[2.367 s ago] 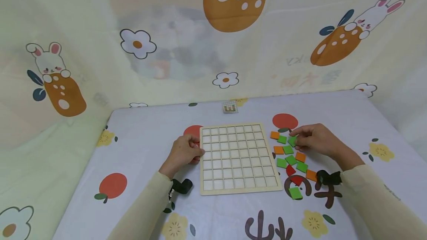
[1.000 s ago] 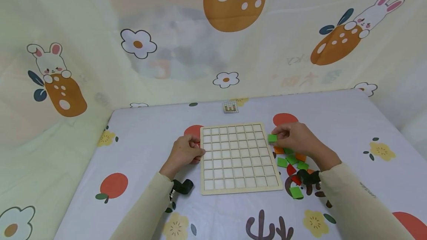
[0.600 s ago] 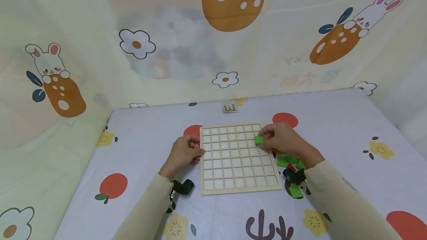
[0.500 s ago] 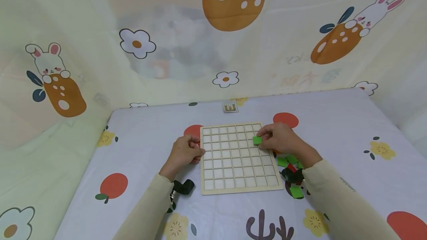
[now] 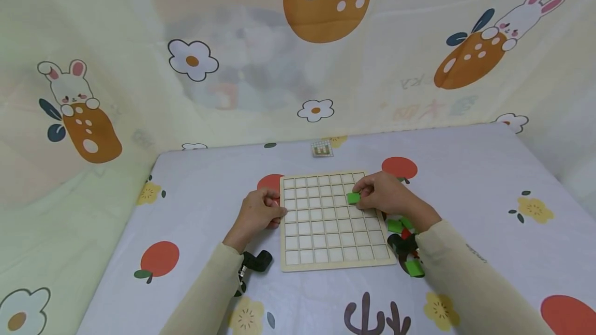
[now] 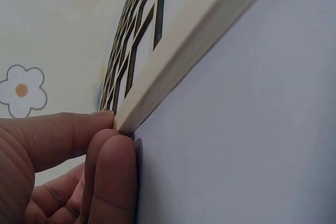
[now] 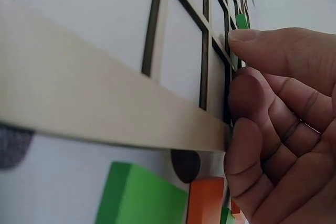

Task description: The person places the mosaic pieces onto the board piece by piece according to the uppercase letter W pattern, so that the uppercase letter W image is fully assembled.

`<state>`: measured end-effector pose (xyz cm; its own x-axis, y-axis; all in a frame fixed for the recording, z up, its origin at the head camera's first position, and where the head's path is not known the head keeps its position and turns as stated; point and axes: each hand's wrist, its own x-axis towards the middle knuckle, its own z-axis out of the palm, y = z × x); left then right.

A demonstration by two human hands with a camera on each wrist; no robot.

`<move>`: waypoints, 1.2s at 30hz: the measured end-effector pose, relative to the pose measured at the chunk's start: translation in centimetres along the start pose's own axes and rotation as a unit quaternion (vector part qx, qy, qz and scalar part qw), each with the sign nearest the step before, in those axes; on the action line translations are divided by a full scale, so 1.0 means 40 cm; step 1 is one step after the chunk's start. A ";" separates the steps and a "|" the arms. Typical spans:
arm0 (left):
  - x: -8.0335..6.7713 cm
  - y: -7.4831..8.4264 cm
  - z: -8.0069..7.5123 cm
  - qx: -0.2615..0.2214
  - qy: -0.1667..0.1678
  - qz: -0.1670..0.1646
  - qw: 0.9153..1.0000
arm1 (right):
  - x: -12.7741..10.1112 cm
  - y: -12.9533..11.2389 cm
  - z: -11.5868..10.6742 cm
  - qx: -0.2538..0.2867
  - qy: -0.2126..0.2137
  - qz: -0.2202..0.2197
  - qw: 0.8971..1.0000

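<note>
Right hand [image 5: 388, 196] now pinches the green tile [image 5: 353, 198] over the grid board [image 5: 332, 260], off the pile beside it, so placing looks close, while left hand [image 5: 257, 213] grips the board's left edge.

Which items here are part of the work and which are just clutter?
In use:
- grid board
- green tile, pinched by the right hand over the board
- left hand, at the board's left edge
- loose tiles right of the board

Lying about:
- small card behind the board
- printed cloth

- The green square tile [image 5: 353, 198], flat and small, sits pinched in my right hand [image 5: 384, 195] over the board's upper right cells.
- The pale wooden grid board [image 5: 321, 231] lies flat, cells empty.
</note>
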<state>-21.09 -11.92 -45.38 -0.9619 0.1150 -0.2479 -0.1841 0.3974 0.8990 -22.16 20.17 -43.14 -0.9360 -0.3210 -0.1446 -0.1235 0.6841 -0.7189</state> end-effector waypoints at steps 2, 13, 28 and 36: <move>-0.001 0.001 0.000 -0.001 0.000 -0.001 1.000 | 0.000 -0.002 0.000 0.002 -0.002 0.007 1.000; -0.004 0.009 -0.001 -0.003 0.002 -0.003 1.000 | 0.002 -0.008 -0.001 0.015 -0.006 0.021 1.000; -0.005 0.008 -0.003 0.010 0.007 -0.002 1.000 | 0.008 -0.009 0.009 0.012 -0.009 0.034 0.999; -0.004 0.010 -0.001 0.012 0.003 -0.002 1.000 | 0.007 -0.009 0.008 0.009 -0.008 0.041 0.999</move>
<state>-21.02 -11.81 -44.98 -0.9624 0.1071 -0.2497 -0.1838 0.4201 0.8887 -22.27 19.63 -43.13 -0.9373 -0.2744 -0.2148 -0.0395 0.6962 -0.7168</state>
